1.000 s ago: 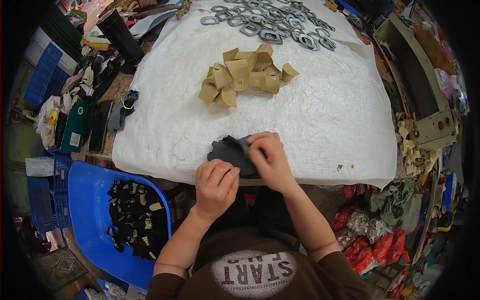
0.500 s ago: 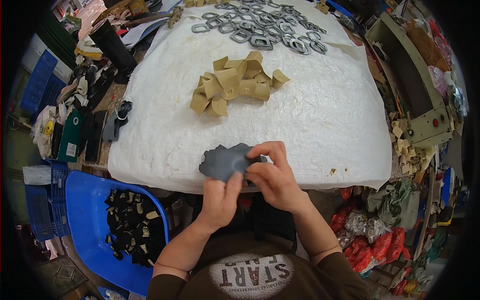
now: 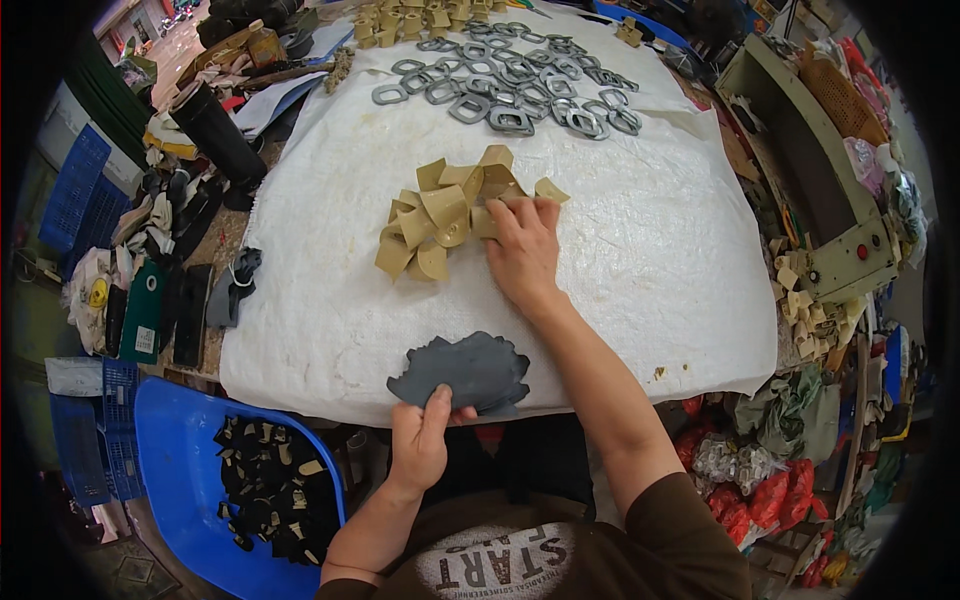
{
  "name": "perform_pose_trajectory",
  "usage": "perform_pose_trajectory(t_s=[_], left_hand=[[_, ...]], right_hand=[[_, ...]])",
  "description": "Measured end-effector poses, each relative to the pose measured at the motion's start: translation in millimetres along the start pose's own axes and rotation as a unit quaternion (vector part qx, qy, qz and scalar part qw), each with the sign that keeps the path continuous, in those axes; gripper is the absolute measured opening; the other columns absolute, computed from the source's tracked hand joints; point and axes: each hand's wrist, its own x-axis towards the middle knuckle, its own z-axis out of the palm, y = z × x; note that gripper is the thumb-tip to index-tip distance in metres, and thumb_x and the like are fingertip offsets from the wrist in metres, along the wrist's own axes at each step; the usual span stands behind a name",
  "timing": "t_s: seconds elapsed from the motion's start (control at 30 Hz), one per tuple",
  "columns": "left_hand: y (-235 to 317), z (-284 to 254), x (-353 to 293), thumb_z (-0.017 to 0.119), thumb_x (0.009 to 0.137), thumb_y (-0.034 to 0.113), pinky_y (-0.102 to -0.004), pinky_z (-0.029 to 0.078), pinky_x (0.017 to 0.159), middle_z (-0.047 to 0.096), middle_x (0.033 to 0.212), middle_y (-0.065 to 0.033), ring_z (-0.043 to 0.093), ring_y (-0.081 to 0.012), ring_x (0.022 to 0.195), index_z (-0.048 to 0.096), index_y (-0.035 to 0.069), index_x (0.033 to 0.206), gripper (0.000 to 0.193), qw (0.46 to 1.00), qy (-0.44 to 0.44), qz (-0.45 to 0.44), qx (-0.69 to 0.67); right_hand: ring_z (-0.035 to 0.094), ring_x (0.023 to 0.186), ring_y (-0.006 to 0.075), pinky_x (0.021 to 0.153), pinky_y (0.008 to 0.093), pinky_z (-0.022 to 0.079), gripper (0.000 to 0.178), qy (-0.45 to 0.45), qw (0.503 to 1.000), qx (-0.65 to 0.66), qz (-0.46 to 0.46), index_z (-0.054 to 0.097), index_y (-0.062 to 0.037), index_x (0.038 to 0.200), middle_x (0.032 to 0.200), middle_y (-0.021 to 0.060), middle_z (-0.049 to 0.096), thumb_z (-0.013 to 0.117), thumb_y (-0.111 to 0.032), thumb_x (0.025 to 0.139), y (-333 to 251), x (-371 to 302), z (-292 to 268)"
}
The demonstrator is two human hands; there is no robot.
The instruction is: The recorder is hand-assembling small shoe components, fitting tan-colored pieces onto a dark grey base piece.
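Fingers (image 3: 507, 222) of your right hand (image 3: 525, 258) half-curl over the tan pieces (image 3: 443, 207) mid-bench (image 3: 650, 290); any grip is hidden. Your left hand (image 3: 418, 445) pinches the grey piece (image 3: 465, 368), probably light and pliable, at the bench's near edge. Tan rims, likely stiffer, offer a hold.

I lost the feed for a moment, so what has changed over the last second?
The right hand let go of the dark grey piece and moved forward to the tan curved pieces; whether it grips one is unclear. The left hand still holds the grey piece. The grey rings and blue tub stayed put.
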Motion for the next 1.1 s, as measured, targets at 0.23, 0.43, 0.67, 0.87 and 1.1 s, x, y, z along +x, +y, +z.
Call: perform_pose_trajectory(t_s=[0.23, 0.43, 0.67, 0.87, 1.1], left_hand=[[7.9, 0.0, 0.7, 0.039, 0.095, 0.014, -0.0285, 0.05, 0.066, 0.064, 0.09, -0.0117, 0.059, -0.0153, 0.072, 0.058, -0.005, 0.099, 0.028, 1.0, -0.002, -0.007, -0.026], [4.7, 7.2, 0.0, 0.04, 0.094, 0.014, -0.0286, 0.049, 0.066, 0.064, 0.091, -0.0126, 0.059, -0.0155, 0.072, 0.058, -0.006, 0.098, 0.027, 0.999, -0.03, -0.002, -0.029], [2.1, 9.5, -10.2, 0.04, 0.095, 0.014, -0.0281, 0.045, 0.064, 0.065, 0.088, -0.013, 0.059, -0.0161, 0.072, 0.059, -0.006, 0.097, 0.028, 0.998, -0.05, 0.019, -0.018], [3.0, 10.9, -20.4, 0.04, 0.095, 0.013, -0.0284, 0.045, 0.064, 0.065, 0.087, -0.0134, 0.059, -0.0168, 0.072, 0.06, -0.007, 0.094, 0.028, 0.999, -0.05, 0.014, -0.009], [2.2, 17.0, -25.9, 0.041, 0.096, 0.015, -0.0287, 0.045, 0.064, 0.064, 0.085, -0.0127, 0.059, -0.0165, 0.072, 0.06, -0.006, 0.092, 0.029, 0.998, -0.058, 0.019, 0.003]], right_hand=[[0.048, 0.103, 0.0293, 0.089, 0.0382, 0.036, 0.041, -0.05, 0.949, 0.222, 0.219, 0.059, -0.008, 0.111, 0.102, 0.0087, 0.058, 0.069, -0.019, 0.072, -0.1, -55.7, -70.0], [0.053, 0.096, 0.0263, 0.094, 0.0393, 0.03, 0.045, -0.061, 0.987, 0.06, 0.134, 0.058, -0.0067, 0.114, 0.102, 0.0102, 0.055, 0.068, -0.024, 0.074, 10.1, -89.4, -89.7], [0.053, 0.097, 0.0254, 0.093, 0.0396, 0.031, 0.048, -0.145, 0.935, 0.232, 0.224, 0.057, -0.0072, 0.116, 0.105, 0.0099, 0.054, 0.07, -0.011, 0.069, 5.8, -85.9, -100.1], [0.054, 0.099, 0.0272, 0.091, 0.0395, 0.04, 0.052, 0.017, 0.989, 0.134, 0.06, 0.056, -0.0079, 0.116, 0.111, 0.0129, 0.054, 0.067, 0.004, 0.066, -6.2, -92.4, -86.9], [0.063, 0.091, 0.0245, 0.078, 0.0341, 0.053, 0.047, 0.059, 0.922, 0.34, 0.174, 0.052, -0.0058, 0.118, 0.109, 0.0132, 0.056, 0.063, 0.007, 0.074, -0.5, -97.9, -78.1]])
